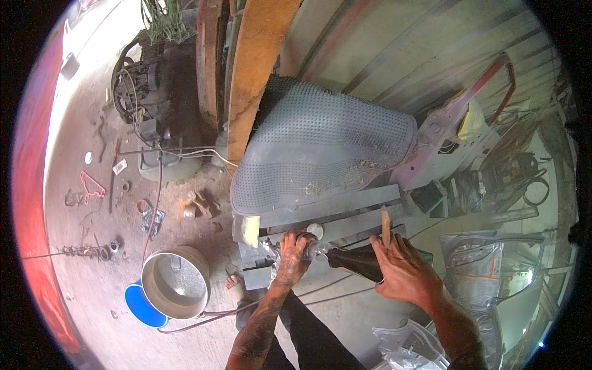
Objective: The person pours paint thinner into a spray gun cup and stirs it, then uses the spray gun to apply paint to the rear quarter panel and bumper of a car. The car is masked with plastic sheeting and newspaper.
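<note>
My left hand [292, 258] is closed around a small round container [306, 239], partly hidden by the fingers. My right hand [404, 270] grips a dark bottle [354, 260], tilted on its side with its narrow end toward the left hand. A clear, shiny piece [319, 250] shows at that end; whether liquid is flowing I cannot tell. Between the right hand's fingers a flat wooden stick [386, 227] points up. Just beyond the left hand is a pale round disc [315, 231]. Silvery metal parts [269, 249] lie left of that hand, on a grey slatted bench [345, 226].
A ridged grey mat [320, 142] drapes behind the bench, beside an orange post [256, 68]. A yellow block [250, 231] sits at the bench's left end. A large metal pot [200, 271] and blue bucket [139, 305] stand left. Vehicle panels [505, 265] rest right; a hose [159, 191] crosses the floor.
</note>
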`<state>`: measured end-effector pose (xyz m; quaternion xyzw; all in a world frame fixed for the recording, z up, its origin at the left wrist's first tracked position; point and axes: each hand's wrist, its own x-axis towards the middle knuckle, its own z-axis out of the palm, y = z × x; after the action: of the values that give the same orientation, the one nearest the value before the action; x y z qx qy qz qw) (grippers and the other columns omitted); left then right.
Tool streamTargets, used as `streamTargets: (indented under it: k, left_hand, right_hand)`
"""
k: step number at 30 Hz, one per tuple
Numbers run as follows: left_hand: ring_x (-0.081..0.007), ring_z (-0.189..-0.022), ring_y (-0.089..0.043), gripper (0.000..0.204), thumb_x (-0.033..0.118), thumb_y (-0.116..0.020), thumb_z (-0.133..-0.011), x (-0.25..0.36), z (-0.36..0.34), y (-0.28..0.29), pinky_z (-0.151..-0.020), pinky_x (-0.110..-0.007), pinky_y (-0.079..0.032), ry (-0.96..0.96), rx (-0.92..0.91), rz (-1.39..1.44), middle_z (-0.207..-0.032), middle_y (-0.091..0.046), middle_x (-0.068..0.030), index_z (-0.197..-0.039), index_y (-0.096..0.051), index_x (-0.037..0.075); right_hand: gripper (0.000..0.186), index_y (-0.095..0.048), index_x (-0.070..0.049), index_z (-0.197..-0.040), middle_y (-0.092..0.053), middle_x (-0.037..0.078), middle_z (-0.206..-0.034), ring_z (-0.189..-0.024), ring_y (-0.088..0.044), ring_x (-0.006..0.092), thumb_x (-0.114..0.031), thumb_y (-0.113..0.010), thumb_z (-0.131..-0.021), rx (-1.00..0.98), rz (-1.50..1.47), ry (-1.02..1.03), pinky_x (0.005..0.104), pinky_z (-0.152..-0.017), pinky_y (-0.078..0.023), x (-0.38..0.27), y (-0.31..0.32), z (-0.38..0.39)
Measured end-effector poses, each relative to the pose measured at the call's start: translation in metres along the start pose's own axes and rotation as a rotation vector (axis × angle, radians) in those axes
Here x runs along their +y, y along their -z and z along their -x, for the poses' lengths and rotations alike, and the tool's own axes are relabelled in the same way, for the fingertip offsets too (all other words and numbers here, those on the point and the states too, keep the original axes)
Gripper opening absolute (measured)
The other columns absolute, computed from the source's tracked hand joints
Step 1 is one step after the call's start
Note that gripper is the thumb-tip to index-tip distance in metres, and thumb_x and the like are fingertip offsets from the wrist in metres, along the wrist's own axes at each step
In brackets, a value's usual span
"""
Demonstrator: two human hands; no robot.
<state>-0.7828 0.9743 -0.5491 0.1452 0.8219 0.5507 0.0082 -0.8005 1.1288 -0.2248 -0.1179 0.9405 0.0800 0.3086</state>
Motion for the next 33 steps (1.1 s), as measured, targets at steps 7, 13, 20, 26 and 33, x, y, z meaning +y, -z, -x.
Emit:
streamTargets:
  k: [7,13,20,26,33]
  left_hand:
    - [-0.0417,-0.13,-0.052,0.07,-0.005,-0.084,-0.065,-0.0007,-0.0001,-0.0019,-0.113,-0.057,-0.038,0.018,-0.014,0.01,-0.134,-0.055,-0.0169,-0.13,-0.063,0.012]
    - [-0.0423,-0.132,-0.05,0.073,-0.005,-0.084,-0.065,0.0001,0.0003,-0.0006,-0.115,-0.058,-0.037,0.053,-0.048,0.024,-0.135,-0.054,-0.0172,-0.132,-0.062,0.012]
    - [-0.0429,-0.131,-0.051,0.073,-0.005,-0.085,-0.065,0.002,0.0001,-0.001,-0.116,-0.058,-0.036,0.039,-0.042,0.002,-0.134,-0.054,-0.0176,-0.132,-0.062,0.012]
    - [-0.0434,-0.131,-0.051,0.075,-0.005,-0.086,-0.063,0.0013,0.0014,-0.0012,-0.116,-0.058,-0.036,0.041,-0.058,0.013,-0.134,-0.054,-0.0188,-0.132,-0.063,0.012]
    - [-0.0432,-0.131,-0.051,0.076,-0.005,-0.087,-0.062,0.0032,0.0023,-0.0004,-0.115,-0.058,-0.038,-0.006,-0.032,0.03,-0.134,-0.054,-0.0186,-0.132,-0.063,0.01]
  right_hand:
    - [0.092,-0.041,0.011,-0.146,-0.056,0.034,-0.129,-0.124,-0.056,0.0464,-0.024,-0.086,-0.073,0.016,0.076,0.031,0.0521,-0.111,-0.044,-0.0031,0.004,-0.0017]
    - [0.091,-0.038,0.011,-0.15,-0.052,0.036,-0.133,-0.124,-0.056,0.0495,-0.02,-0.081,-0.076,-0.03,0.033,0.008,0.0531,-0.111,-0.046,-0.0015,0.0036,-0.0035]
    - [0.089,-0.043,0.009,-0.144,-0.057,0.033,-0.126,-0.121,-0.057,0.0459,-0.022,-0.086,-0.073,0.051,0.095,0.046,0.0501,-0.108,-0.046,-0.0013,0.0006,-0.0011]
    - [0.09,-0.043,0.01,-0.144,-0.057,0.033,-0.125,-0.121,-0.058,0.046,-0.023,-0.086,-0.073,0.044,0.093,0.04,0.05,-0.109,-0.046,-0.0001,-0.0011,0.0008]
    - [0.09,-0.043,0.011,-0.145,-0.058,0.034,-0.123,-0.122,-0.057,0.0458,-0.024,-0.086,-0.074,0.054,0.117,0.026,0.0507,-0.108,-0.046,-0.0018,-0.0027,0.0033]
